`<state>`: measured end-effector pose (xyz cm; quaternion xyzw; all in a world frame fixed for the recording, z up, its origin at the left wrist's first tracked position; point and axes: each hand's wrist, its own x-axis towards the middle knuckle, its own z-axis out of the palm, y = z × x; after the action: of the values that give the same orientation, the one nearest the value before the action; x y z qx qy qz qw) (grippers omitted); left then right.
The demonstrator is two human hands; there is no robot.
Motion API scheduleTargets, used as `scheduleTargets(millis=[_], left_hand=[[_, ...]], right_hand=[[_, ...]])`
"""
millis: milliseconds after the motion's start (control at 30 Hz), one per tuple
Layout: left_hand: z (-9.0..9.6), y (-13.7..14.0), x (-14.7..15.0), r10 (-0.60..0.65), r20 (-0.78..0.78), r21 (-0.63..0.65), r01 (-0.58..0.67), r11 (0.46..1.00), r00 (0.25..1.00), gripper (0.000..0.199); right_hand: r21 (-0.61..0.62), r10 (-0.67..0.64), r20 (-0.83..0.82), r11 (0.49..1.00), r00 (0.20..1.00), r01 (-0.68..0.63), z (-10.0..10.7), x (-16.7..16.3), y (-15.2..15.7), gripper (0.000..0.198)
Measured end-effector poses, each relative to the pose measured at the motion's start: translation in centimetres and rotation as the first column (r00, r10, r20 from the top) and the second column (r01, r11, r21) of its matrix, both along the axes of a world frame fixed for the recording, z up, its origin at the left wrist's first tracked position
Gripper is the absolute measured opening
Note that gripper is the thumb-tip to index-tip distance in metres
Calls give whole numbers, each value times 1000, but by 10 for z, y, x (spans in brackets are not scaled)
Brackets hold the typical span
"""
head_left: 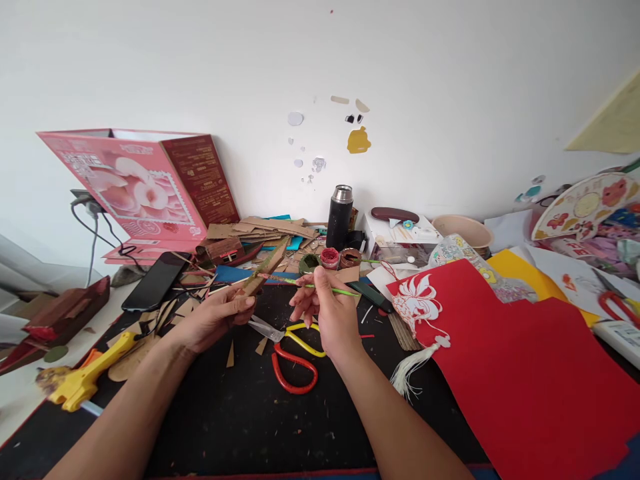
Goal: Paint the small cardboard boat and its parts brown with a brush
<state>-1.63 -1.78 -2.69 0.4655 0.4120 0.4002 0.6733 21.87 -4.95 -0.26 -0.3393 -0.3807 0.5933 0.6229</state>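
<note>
My left hand [220, 319] pinches a narrow piece of cardboard [266, 268] with greenish paint on it, tilted up and to the right. In my right hand [336, 317] is a thin paintbrush [345, 291] with a bright green handle. Its tip points left and reaches the cardboard's edge; whether it touches, I cannot tell. Just beyond my hands stand open paint pots: a green pot [309, 263], a red pot [329, 257] and a brown pot [351, 257]. Scissors [295, 388] with red and yellow handles lie open on the black mat below my hands.
A yellow glue gun [85, 379] and a phone [155, 280] lie at left, near a brown model boat [70, 308]. A pink box [150, 190] and a black flask [340, 219] stand at the back. Red paper [535, 380] covers the right side. Cardboard scraps [260, 230] are piled behind.
</note>
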Motion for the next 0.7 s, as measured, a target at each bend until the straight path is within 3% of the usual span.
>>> scheduleTargets(millis=[467, 700], left_hand=[[1, -2, 2, 10, -9, 0, -10, 1000, 1000, 53], [1, -1, 1, -6, 2, 11, 6, 1000, 1000, 46]], right_hand=[[22, -81, -38, 996, 996, 81, -2, 3, 4, 62], [13, 28, -16, 1000, 999, -28, 1, -3, -2, 62]])
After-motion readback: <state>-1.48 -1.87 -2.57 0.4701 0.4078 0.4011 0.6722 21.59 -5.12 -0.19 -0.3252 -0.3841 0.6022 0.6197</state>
